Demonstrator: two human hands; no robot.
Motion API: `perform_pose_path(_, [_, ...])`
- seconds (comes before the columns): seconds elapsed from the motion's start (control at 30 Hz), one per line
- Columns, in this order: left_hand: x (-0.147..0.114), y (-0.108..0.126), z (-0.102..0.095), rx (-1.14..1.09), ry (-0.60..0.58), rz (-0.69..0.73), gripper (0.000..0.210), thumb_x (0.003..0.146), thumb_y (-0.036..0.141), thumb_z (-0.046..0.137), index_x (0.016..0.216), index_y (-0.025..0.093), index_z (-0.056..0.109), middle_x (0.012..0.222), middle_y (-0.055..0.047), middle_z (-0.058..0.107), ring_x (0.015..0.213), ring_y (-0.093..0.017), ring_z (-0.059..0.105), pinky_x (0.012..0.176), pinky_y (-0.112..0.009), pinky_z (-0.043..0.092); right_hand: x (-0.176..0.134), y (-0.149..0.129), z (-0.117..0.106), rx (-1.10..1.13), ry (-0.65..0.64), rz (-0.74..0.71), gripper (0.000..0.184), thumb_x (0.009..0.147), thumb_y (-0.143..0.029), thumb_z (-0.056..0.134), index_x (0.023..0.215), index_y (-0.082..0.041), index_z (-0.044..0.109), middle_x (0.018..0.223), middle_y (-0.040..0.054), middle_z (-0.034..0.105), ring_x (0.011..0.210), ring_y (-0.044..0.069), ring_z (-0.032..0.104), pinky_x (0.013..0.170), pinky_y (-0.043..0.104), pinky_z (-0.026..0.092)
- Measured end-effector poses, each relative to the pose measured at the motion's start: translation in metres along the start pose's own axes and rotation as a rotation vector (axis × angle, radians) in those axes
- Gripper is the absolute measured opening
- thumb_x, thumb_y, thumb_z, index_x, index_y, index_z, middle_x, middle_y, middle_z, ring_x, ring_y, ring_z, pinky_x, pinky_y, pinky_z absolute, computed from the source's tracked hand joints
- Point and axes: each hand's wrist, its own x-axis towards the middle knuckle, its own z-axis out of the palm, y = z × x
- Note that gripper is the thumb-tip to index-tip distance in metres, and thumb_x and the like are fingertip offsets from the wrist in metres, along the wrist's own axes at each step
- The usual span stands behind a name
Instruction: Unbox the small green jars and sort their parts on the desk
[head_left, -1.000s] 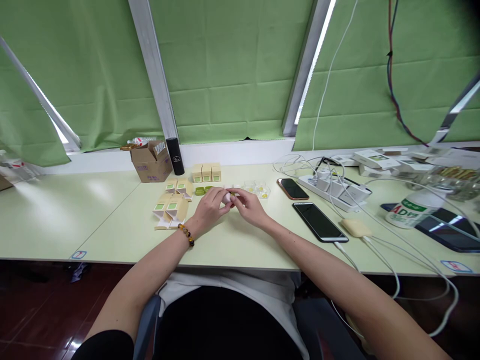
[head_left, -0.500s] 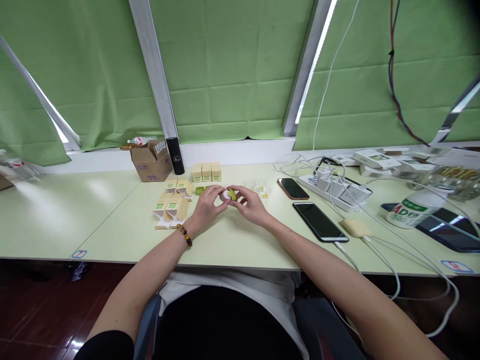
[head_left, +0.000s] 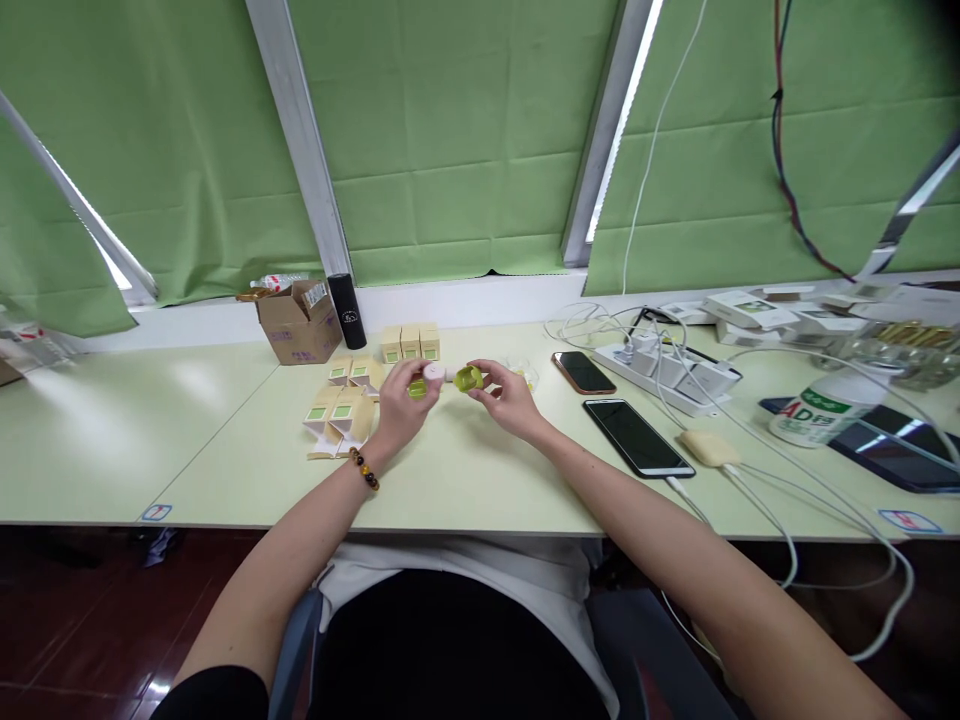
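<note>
In my left hand (head_left: 400,408), thumb and fingers pinch a small pale-pink round piece (head_left: 433,372). My right hand (head_left: 513,402) grips a small green hollow cup (head_left: 468,378) by its side, and its open mouth faces me. A short whitish part shows between the two pieces; I cannot tell which of them it belongs to. Behind my left fingers lies another green piece (head_left: 417,388), partly covered. Clear plastic pieces with yellow spots (head_left: 531,376) lie beyond my right hand. Left of my left hand stand cream paper boxes with green squares (head_left: 342,412).
More cream boxes (head_left: 410,343) stand at the back beside a black cylinder (head_left: 347,312) and a cardboard box (head_left: 300,325). To the right are two phones (head_left: 637,438), a power strip (head_left: 667,380) with tangled cables, a white bottle (head_left: 825,410) and a dark tablet (head_left: 900,450).
My hands have moved apart. The pink piece and the green cup, held together before, now show a gap, and the cup has turned its hollow side towards me.
</note>
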Motion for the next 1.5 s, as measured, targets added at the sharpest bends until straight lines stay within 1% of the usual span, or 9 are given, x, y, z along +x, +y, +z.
perform_pose_path(0.1, [0.008, -0.006, -0.001, -0.396, 0.067, -0.332, 0.042, 0.091, 0.054, 0.077, 0.109, 0.016, 0.071, 0.116, -0.014, 0.075, 0.109, -0.024, 0.073, 0.101, -0.044, 0.063, 0.005, 0.012, -0.006, 0.041, 0.081, 0.068, 0.046, 0.079, -0.038, 0.075, 0.122, -0.022, 0.069, 0.115, 0.0089, 0.077, 0.079, 0.018, 0.068, 0.059, 0.029, 0.054])
perform_pose_path(0.2, [0.012, -0.015, -0.002, -0.677, 0.023, -0.493, 0.046, 0.092, 0.060, 0.075, 0.103, 0.015, 0.070, 0.119, -0.016, 0.076, 0.117, -0.026, 0.073, 0.111, -0.050, 0.059, 0.006, 0.018, -0.006, 0.068, 0.109, 0.091, 0.049, 0.079, -0.043, 0.075, 0.122, -0.020, 0.068, 0.118, 0.0103, 0.077, 0.075, 0.017, 0.068, 0.057, 0.029, 0.053])
perform_pose_path(0.37, [0.013, -0.021, -0.004, -0.742, 0.028, -0.516, 0.039, 0.099, 0.054, 0.069, 0.105, 0.016, 0.067, 0.124, -0.017, 0.075, 0.130, -0.029, 0.069, 0.118, -0.054, 0.055, 0.002, 0.015, -0.002, 0.041, 0.104, 0.083, 0.048, 0.081, -0.043, 0.075, 0.123, -0.020, 0.069, 0.120, 0.0110, 0.076, 0.077, 0.017, 0.069, 0.060, 0.030, 0.055])
perform_pose_path(0.6, [0.011, -0.019, -0.003, -0.734, 0.057, -0.525, 0.036, 0.100, 0.049, 0.069, 0.113, 0.016, 0.065, 0.125, -0.018, 0.074, 0.125, -0.029, 0.071, 0.111, -0.055, 0.059, 0.002, 0.011, -0.004, 0.044, 0.152, 0.090, 0.049, 0.081, -0.044, 0.076, 0.123, -0.021, 0.069, 0.119, 0.0102, 0.077, 0.077, 0.017, 0.068, 0.064, 0.033, 0.056])
perform_pose_path(0.73, [0.013, -0.020, 0.000, -0.558, 0.050, -0.497, 0.045, 0.091, 0.046, 0.079, 0.123, 0.018, 0.065, 0.122, -0.014, 0.075, 0.115, -0.025, 0.074, 0.102, -0.047, 0.063, 0.006, 0.011, -0.009, 0.037, 0.253, 0.086, 0.052, 0.081, -0.047, 0.076, 0.125, -0.021, 0.068, 0.122, 0.0104, 0.076, 0.078, 0.017, 0.067, 0.066, 0.032, 0.055])
perform_pose_path(0.87, [0.021, -0.019, 0.007, -0.178, -0.030, -0.372, 0.040, 0.083, 0.031, 0.085, 0.118, 0.018, 0.072, 0.118, -0.012, 0.078, 0.109, -0.025, 0.074, 0.099, -0.044, 0.061, 0.009, 0.013, -0.013, 0.013, 0.328, 0.095, 0.053, 0.082, -0.050, 0.076, 0.126, -0.021, 0.067, 0.125, 0.0119, 0.076, 0.078, 0.018, 0.066, 0.064, 0.031, 0.052])
perform_pose_path(1.07, [0.034, -0.020, 0.030, 0.489, -0.449, 0.038, 0.015, 0.092, 0.015, 0.069, 0.104, 0.020, 0.076, 0.106, -0.011, 0.080, 0.100, -0.029, 0.073, 0.093, -0.045, 0.055, 0.010, 0.017, -0.013, -0.010, 0.365, 0.095, 0.055, 0.082, -0.053, 0.076, 0.126, -0.021, 0.067, 0.125, 0.0123, 0.075, 0.079, 0.019, 0.067, 0.067, 0.033, 0.053])
perform_pose_path(1.17, [0.038, -0.023, 0.045, 0.736, -0.604, 0.129, 0.017, 0.096, 0.013, 0.060, 0.090, 0.017, 0.075, 0.090, -0.012, 0.077, 0.089, -0.027, 0.071, 0.087, -0.042, 0.052, 0.010, 0.015, -0.012, -0.013, 0.364, 0.090, 0.054, 0.083, -0.053, 0.075, 0.126, -0.021, 0.067, 0.125, 0.0123, 0.075, 0.079, 0.019, 0.067, 0.067, 0.033, 0.053])
perform_pose_path(1.5, [0.028, -0.043, 0.064, 0.945, -0.634, 0.190, 0.024, 0.096, 0.007, 0.056, 0.082, 0.015, 0.074, 0.082, -0.014, 0.072, 0.092, -0.027, 0.065, 0.088, -0.042, 0.043, 0.008, 0.010, -0.011, -0.008, 0.349, 0.102, 0.054, 0.082, -0.051, 0.075, 0.126, -0.021, 0.067, 0.125, 0.0117, 0.075, 0.080, 0.019, 0.066, 0.065, 0.033, 0.052])
